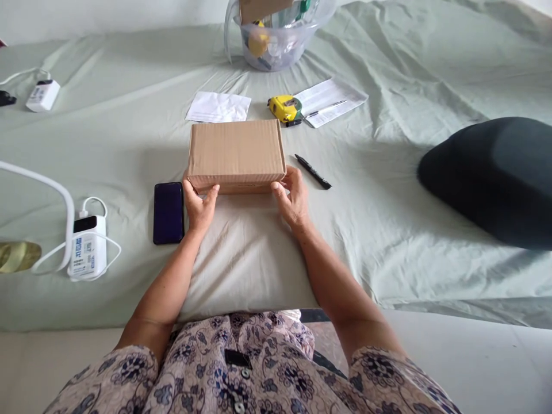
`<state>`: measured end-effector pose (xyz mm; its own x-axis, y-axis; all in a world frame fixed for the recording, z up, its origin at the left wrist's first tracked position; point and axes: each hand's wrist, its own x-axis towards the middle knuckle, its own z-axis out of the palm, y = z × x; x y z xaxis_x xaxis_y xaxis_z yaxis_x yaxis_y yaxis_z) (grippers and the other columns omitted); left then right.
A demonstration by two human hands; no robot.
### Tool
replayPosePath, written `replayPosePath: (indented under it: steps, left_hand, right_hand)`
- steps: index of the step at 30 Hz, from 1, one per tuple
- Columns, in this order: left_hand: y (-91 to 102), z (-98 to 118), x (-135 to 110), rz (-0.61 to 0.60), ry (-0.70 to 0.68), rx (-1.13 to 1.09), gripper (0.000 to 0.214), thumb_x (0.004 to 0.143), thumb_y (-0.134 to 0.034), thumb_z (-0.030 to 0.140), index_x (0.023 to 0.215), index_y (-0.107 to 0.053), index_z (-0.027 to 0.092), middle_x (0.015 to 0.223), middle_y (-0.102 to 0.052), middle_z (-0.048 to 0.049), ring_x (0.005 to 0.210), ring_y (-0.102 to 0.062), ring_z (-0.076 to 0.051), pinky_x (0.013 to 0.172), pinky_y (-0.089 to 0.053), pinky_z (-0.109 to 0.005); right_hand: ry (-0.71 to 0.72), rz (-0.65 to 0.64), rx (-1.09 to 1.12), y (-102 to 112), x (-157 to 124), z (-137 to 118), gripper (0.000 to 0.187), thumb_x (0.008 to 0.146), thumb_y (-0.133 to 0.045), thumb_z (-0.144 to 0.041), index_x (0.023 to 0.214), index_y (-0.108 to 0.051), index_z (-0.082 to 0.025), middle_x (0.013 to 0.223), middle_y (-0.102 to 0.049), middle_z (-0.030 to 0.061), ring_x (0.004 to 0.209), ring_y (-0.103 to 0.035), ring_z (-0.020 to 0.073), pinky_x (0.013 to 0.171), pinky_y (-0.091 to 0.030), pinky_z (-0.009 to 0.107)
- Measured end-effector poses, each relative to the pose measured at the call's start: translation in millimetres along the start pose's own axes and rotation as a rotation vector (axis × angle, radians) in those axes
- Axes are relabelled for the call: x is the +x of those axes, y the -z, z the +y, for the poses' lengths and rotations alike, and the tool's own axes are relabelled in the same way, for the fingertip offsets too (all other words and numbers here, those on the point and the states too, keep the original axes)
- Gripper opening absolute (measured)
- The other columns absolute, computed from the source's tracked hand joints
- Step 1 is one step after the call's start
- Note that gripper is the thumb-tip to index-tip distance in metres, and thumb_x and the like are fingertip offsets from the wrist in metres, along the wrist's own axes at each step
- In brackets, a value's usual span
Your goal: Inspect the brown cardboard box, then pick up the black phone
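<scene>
A closed brown cardboard box (pixel 236 150) lies flat on a pale green sheet (pixel 388 218), right in front of me. My left hand (pixel 198 204) grips its near left corner, thumb on the front edge. My right hand (pixel 293 195) holds the near right corner the same way, fingers curled against the side. Both forearms reach forward from my flowered clothing. The box rests on the sheet, level, with its lid shut.
A dark phone (pixel 168 211) lies left of the box, a black pen (pixel 313 171) to its right. Behind it are a folded paper (pixel 218 107), a yellow tape measure (pixel 284 108), a printed sheet (pixel 330 100) and a clear tub (pixel 276 34). White power banks (pixel 88 247) with cables sit at left; a dark cushion (pixel 491 175) at right.
</scene>
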<state>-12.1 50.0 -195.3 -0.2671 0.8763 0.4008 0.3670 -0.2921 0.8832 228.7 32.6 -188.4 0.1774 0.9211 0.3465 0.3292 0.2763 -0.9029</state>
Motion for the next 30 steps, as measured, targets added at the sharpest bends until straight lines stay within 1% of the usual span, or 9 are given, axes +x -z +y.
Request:
replayPosePath:
  steps: [2,5,9,13,16,19,21,25,30]
  left_hand:
    - [-0.3,3,-1,0.013,-0.012,-0.053,0.074,0.077,-0.072,0.072,0.124,-0.042,0.023,0.124,-0.058,-0.0137,0.121,-0.061,-0.029,0.106,-0.051,-0.045]
    - [-0.2,10,-3,0.002,-0.052,-0.123,0.083,0.072,-0.071,0.080,0.126,-0.041,0.024,0.121,-0.055,-0.0116,0.115,-0.062,-0.027,0.100,-0.054,-0.042]
    - [3.6,17,-5,0.020,-0.074,-0.125,0.084,0.072,-0.060,0.090,0.120,-0.041,0.023,0.116,-0.054,-0.0097,0.107,-0.062,-0.025,0.095,-0.055,-0.041]
    - [9.4,18,-4,0.085,-0.057,-0.039,0.072,0.082,-0.053,0.083,0.119,-0.041,0.024,0.114,-0.055,-0.0095,0.103,-0.061,-0.025,0.094,-0.054,-0.041]
    - [11.3,14,-2,0.108,-0.084,-0.021,0.072,0.082,-0.052,0.082,0.123,-0.042,0.023,0.118,-0.057,-0.0113,0.109,-0.062,-0.027,0.098,-0.054,-0.043]
    - [10.3,10,2,0.071,-0.119,-0.044,0.073,0.084,-0.053,0.076,0.134,-0.040,0.024,0.132,-0.056,-0.0140,0.125,-0.059,-0.030,0.107,-0.051,-0.045]
    - [8.2,7,3,0.023,-0.102,-0.062,0.072,0.085,-0.057,0.068,0.139,-0.037,0.025,0.139,-0.055,-0.0151,0.129,-0.058,-0.031,0.107,-0.051,-0.046]
    - [5.0,6,1,0.007,-0.058,-0.067,0.069,0.083,-0.065,0.059,0.137,-0.041,0.025,0.131,-0.060,-0.0147,0.120,-0.062,-0.029,0.101,-0.053,-0.045]
    - [8.7,13,-3,0.039,-0.109,-0.063,0.068,0.081,-0.057,0.081,0.113,-0.052,0.022,0.107,-0.061,-0.0094,0.101,-0.062,-0.026,0.094,-0.054,-0.045]
  right_hand:
    - [0.001,0.049,0.002,1,-2,-4,0.069,0.081,-0.055,-0.082,0.119,-0.058,-0.025,0.111,-0.068,0.0090,0.102,-0.068,0.0251,0.091,-0.059,0.047]
    - [-0.004,0.155,-0.014,3,-3,-12,0.069,0.079,-0.048,-0.088,0.105,-0.056,-0.025,0.101,-0.065,0.0072,0.092,-0.067,0.0233,0.082,-0.059,0.045]
    - [-0.034,0.199,-0.008,3,-4,-21,0.058,0.083,-0.052,-0.081,0.099,-0.054,-0.025,0.095,-0.063,0.0049,0.087,-0.065,0.0210,0.077,-0.057,0.041]
    - [0.013,0.167,0.036,-6,-9,-19,0.056,0.084,-0.057,-0.076,0.108,-0.055,-0.025,0.107,-0.064,0.0072,0.095,-0.066,0.0221,0.084,-0.058,0.043]
    - [0.049,0.119,0.081,-11,-9,-14,0.062,0.084,-0.060,-0.073,0.125,-0.052,-0.027,0.121,-0.063,0.0100,0.108,-0.066,0.0254,0.092,-0.058,0.048]
    - [0.084,0.068,0.105,-9,-6,-9,0.076,0.083,-0.061,-0.073,0.143,-0.041,-0.030,0.131,-0.061,0.0111,0.115,-0.065,0.0263,0.097,-0.057,0.050]
    - [0.097,0.059,0.107,-6,-4,-8,0.078,0.084,-0.057,-0.075,0.145,-0.040,-0.030,0.130,-0.062,0.0108,0.113,-0.065,0.0258,0.097,-0.057,0.050]
    - [0.086,0.157,0.061,4,-1,-14,0.066,0.088,-0.045,-0.081,0.122,-0.056,-0.025,0.112,-0.064,0.0086,0.104,-0.065,0.0258,0.091,-0.057,0.048]
    - [0.066,0.238,0.025,15,-2,-24,0.070,0.088,-0.030,-0.087,0.102,-0.058,-0.025,0.095,-0.061,0.0053,0.096,-0.063,0.0251,0.090,-0.056,0.048]
